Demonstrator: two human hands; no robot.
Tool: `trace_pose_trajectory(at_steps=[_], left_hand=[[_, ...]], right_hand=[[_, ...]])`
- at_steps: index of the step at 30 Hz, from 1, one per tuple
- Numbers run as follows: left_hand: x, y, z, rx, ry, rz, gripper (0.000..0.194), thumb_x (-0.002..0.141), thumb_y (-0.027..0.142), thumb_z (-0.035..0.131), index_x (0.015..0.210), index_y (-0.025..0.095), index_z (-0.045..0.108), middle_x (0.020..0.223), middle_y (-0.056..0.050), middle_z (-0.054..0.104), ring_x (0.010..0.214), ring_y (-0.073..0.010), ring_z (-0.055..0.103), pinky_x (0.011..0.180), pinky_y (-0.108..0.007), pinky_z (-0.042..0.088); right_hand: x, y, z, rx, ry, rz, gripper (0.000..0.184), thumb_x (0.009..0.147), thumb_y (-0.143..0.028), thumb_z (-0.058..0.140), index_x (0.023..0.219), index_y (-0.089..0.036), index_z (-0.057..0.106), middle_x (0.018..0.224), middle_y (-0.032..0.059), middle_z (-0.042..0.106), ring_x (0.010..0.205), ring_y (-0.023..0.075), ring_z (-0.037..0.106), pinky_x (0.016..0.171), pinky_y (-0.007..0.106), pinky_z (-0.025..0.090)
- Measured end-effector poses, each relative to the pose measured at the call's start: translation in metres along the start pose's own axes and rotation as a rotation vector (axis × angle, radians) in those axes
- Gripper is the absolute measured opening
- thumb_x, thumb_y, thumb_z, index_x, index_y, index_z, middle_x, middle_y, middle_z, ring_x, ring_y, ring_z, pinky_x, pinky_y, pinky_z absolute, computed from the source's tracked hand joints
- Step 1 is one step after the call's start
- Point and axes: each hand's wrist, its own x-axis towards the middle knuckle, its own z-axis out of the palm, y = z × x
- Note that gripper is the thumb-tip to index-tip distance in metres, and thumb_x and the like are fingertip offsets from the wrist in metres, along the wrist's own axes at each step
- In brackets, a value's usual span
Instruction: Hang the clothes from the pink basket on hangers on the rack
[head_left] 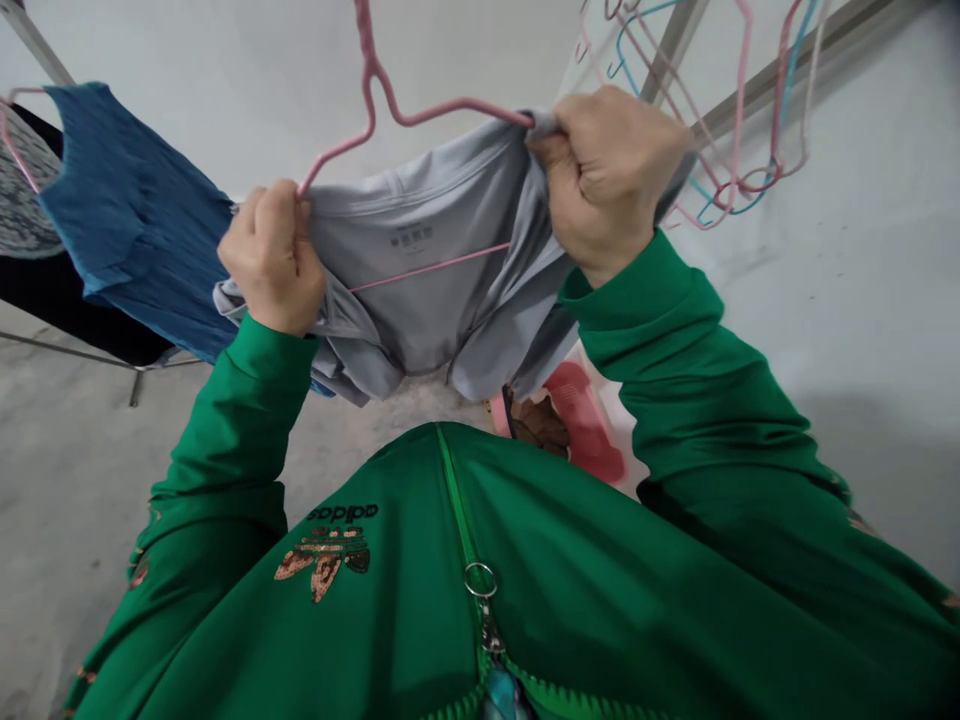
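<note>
A light grey shirt [420,300] hangs on a pink hanger [367,70], whose lower bar shows across the inside of the neck opening. My left hand [274,255] is closed on the shirt's left shoulder, beside the hanger's left arm. On the other side my right hand [604,175] grips the fabric at the right shoulder, over the end of the hanger's arm. Both fists hide the hanger's ends. The shirt's lower part droops in folds between my forearms. The top of the hanger's hook is out of view.
To the left, a blue garment [142,210] and darker clothes hang from a rack [34,40]. Several pink and blue hangers [739,120] hang at the upper right near the wall. Below, a pink basin [589,420] with brown cloth [540,425] stands on the floor.
</note>
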Motion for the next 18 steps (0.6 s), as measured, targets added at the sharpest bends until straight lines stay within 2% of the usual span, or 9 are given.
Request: trace_pose_trajectory(at_steps=[2,4,7,10,12,15,18], left_hand=[[0.004,0.000,-0.005,0.042,0.002,-0.009,0.042,0.101,0.042,0.022,0.107,0.024,0.060,0.084,-0.006,0.058,0.089,-0.0178,0.061,0.075,-0.043,0.045],[0.006,-0.003,-0.009,0.050,0.001,-0.005,0.043,0.101,0.043,0.021,0.105,0.027,0.061,0.085,-0.005,0.059,0.089,-0.0180,0.062,0.074,-0.044,0.044],[0.005,-0.012,-0.009,0.025,-0.005,0.009,0.044,0.101,0.045,0.021,0.104,0.025,0.060,0.085,-0.005,0.059,0.093,-0.0180,0.062,0.075,-0.042,0.042],[0.003,-0.021,-0.004,-0.038,0.024,0.038,0.044,0.100,0.046,0.025,0.102,0.019,0.060,0.083,-0.005,0.058,0.091,-0.0185,0.061,0.076,-0.040,0.040],[0.002,-0.024,0.000,-0.097,0.061,0.083,0.041,0.099,0.044,0.030,0.100,0.017,0.061,0.080,-0.006,0.057,0.084,-0.0188,0.060,0.075,-0.038,0.041],[0.001,-0.026,0.006,-0.144,0.088,0.175,0.034,0.097,0.038,0.035,0.096,0.018,0.063,0.077,-0.006,0.058,0.074,-0.0184,0.058,0.069,-0.034,0.041],[0.002,-0.028,0.011,-0.173,0.112,0.264,0.033,0.097,0.034,0.035,0.095,0.017,0.064,0.075,-0.007,0.060,0.068,-0.0176,0.056,0.064,-0.031,0.040]], right_hand=[[0.007,0.007,-0.006,0.095,-0.028,-0.139,0.056,0.099,-0.053,0.029,0.106,-0.013,0.068,0.099,0.0135,0.069,0.098,0.0252,0.065,0.084,0.036,0.044],[0.012,0.022,-0.014,0.248,-0.102,-0.267,0.046,0.099,-0.048,0.034,0.116,-0.020,0.066,0.110,0.0090,0.071,0.105,0.0209,0.064,0.091,0.034,0.045],[0.012,0.051,-0.024,0.387,-0.200,-0.340,0.040,0.099,-0.043,0.036,0.126,-0.029,0.062,0.121,0.0047,0.068,0.114,0.0179,0.061,0.099,0.034,0.043],[0.004,0.074,-0.028,0.486,-0.350,-0.366,0.037,0.090,-0.052,0.048,0.106,-0.027,0.070,0.102,0.0047,0.072,0.095,0.0199,0.064,0.084,0.037,0.046],[-0.001,0.079,-0.028,0.579,-0.460,-0.365,0.039,0.083,-0.060,0.055,0.089,-0.025,0.071,0.087,0.0044,0.071,0.080,0.0183,0.062,0.073,0.035,0.046],[-0.008,0.074,-0.028,0.677,-0.594,-0.360,0.043,0.078,-0.064,0.058,0.073,-0.023,0.068,0.073,0.0050,0.066,0.066,0.0164,0.059,0.062,0.031,0.044],[-0.017,0.064,-0.030,0.790,-0.792,-0.278,0.048,0.079,-0.067,0.058,0.072,-0.020,0.068,0.069,0.0065,0.064,0.062,0.0157,0.057,0.057,0.028,0.043]])
